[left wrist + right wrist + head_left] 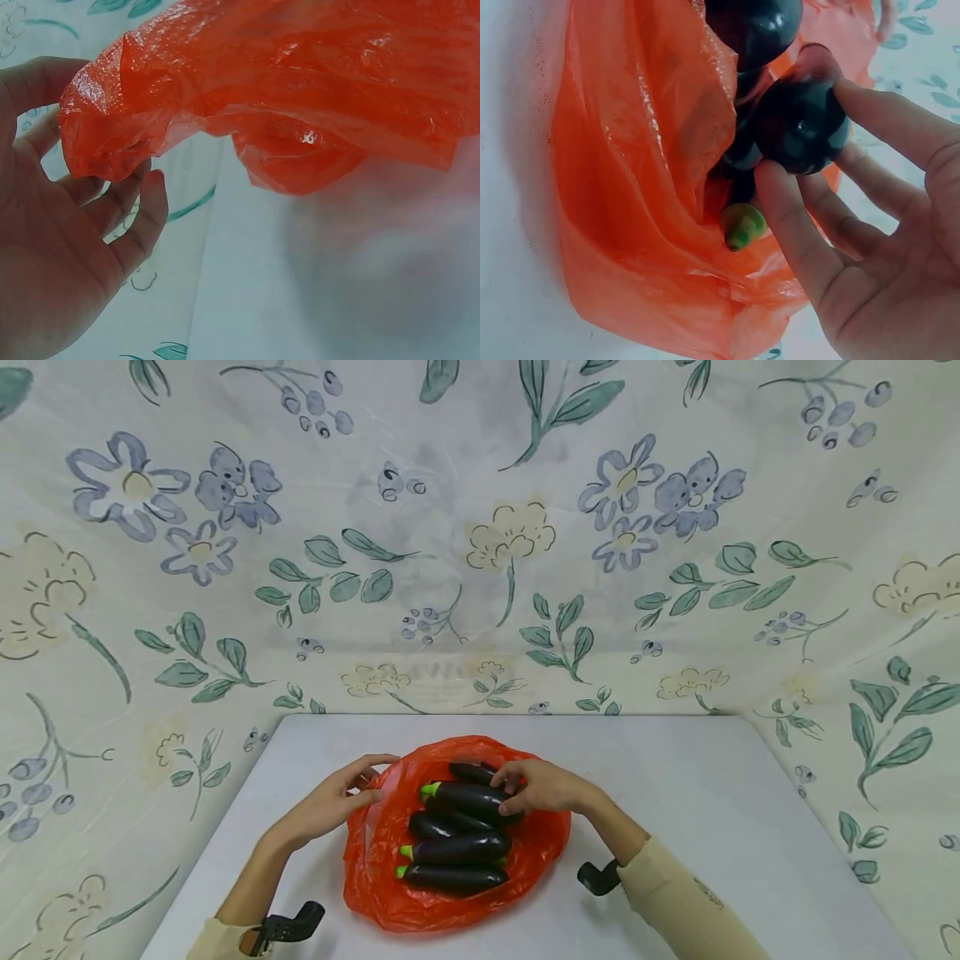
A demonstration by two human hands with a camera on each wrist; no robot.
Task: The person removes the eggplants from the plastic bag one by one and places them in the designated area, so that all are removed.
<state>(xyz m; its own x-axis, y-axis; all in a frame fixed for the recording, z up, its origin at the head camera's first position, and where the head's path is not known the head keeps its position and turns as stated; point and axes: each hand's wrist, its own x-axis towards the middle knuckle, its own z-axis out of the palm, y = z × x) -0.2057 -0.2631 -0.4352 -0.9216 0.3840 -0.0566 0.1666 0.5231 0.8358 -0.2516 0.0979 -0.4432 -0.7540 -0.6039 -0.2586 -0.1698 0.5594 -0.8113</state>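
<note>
A red plastic bag (450, 920) lies spread with its mouth wide, and several dark eggplants (453, 878) with green stem ends rest inside. My right hand (551, 783) is over the bag's right side. In the right wrist view, its thumb and fingers pinch the rounded end of an eggplant (802, 124); a green stem (742, 225) of another shows just beneath. My left hand (335, 797) is at the bag's left rim, fingers curved. In the left wrist view, a fold of the bag (120, 112) sits between its thumb and fingers, partly hiding the fingertips.
The bag rests on a white table (675, 777). Behind and beside the table hangs a pale cloth (450, 552) printed with flowers and leaves. Black wrist mounts (292, 922) are strapped near both sleeves.
</note>
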